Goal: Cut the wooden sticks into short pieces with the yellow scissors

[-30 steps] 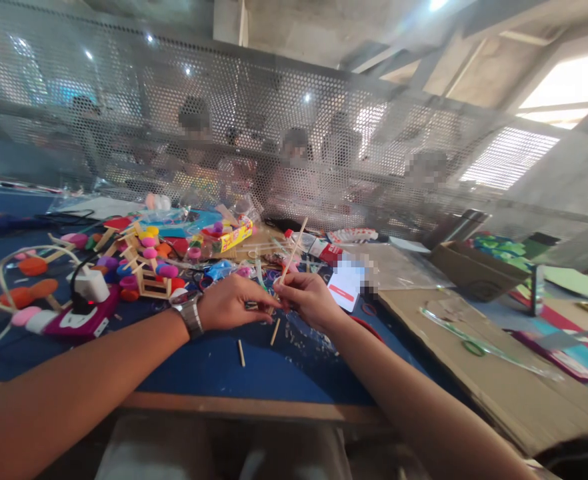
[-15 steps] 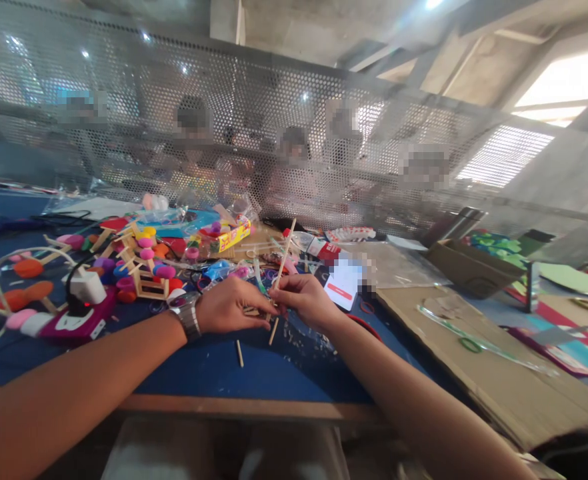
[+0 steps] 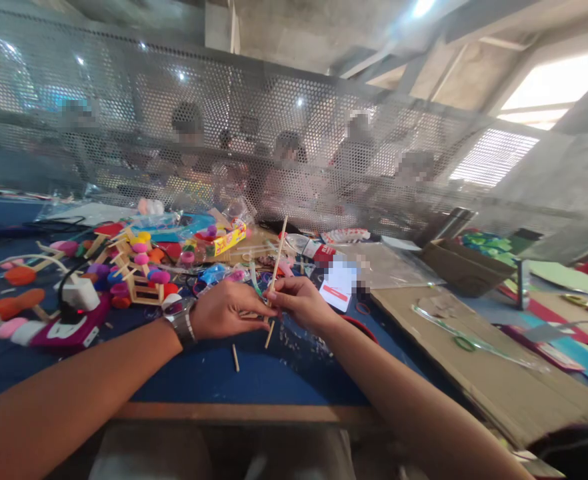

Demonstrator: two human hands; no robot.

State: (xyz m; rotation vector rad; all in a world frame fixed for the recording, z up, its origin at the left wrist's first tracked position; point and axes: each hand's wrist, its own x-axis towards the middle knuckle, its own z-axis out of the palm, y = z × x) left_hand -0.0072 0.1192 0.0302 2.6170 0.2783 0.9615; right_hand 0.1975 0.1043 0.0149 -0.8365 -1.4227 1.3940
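A long thin wooden stick (image 3: 279,257) stands tilted between my hands, its upper end pointing away from me. My right hand (image 3: 301,303) pinches it just below the middle with thumb and fingertips. My left hand (image 3: 229,310), with a watch on the wrist, is closed against the same spot from the left. Under its fingers, parts of more light wooden sticks (image 3: 249,315) show; how they join the long one is hidden. A short stick piece (image 3: 235,358) lies alone on the blue table (image 3: 189,380) near the front.
Left stand a purple power strip (image 3: 77,330) with a white plug and a small stick structure (image 3: 144,287) among coloured clay lumps. A phone (image 3: 338,287), a red-labelled bottle (image 3: 319,250) and cardboard (image 3: 454,360) lie right. Behind rises a perforated metal screen (image 3: 254,100), people beyond it.
The view has shifted slightly, so things appear a little further left. Both hands keep their hold at the stick, which stands slightly more upright.
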